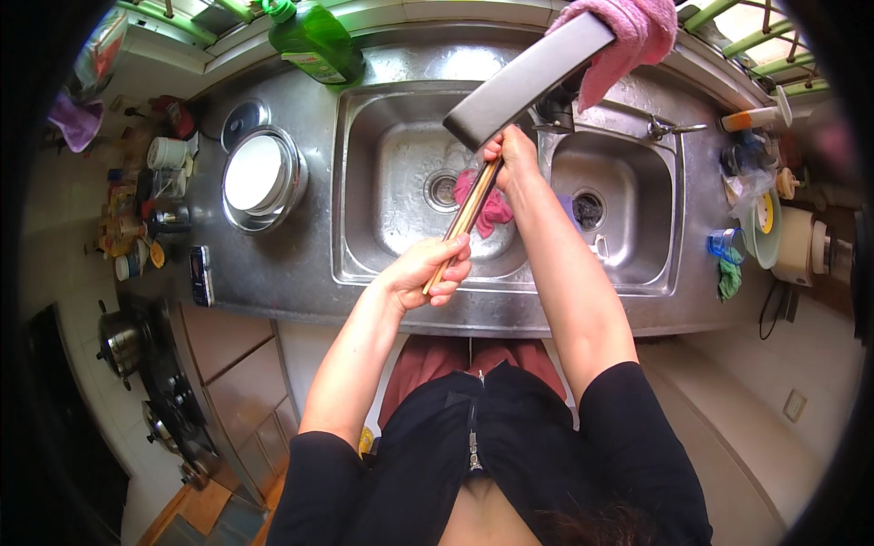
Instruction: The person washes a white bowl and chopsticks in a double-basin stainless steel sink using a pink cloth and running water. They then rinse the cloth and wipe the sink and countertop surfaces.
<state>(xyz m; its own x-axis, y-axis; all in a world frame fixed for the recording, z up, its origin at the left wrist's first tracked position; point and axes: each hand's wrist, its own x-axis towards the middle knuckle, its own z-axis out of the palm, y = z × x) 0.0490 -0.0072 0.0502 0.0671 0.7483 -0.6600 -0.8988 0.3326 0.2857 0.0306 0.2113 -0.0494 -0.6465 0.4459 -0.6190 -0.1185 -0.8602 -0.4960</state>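
Note:
A bundle of chopsticks (470,207) slants over the left basin (389,177) of a stainless steel double sink. My left hand (425,267) grips its lower end, near the sink's front edge. My right hand (514,158) is closed around the upper end, just under the tip of a broad metal faucet spout (532,78). Part of the bundle is hidden by my fingers. Below the sticks, a wet pink cloth (488,220) lies in the basin beside the drain strainer (442,190).
A pink towel (631,41) drapes over the faucet. Left of the sink stand stacked bowls (254,174), a phone (201,276) and a green detergent bottle (314,48). The smaller basin (638,177) is on the right, with a blue cup (725,244) and green cloth (729,278) beyond.

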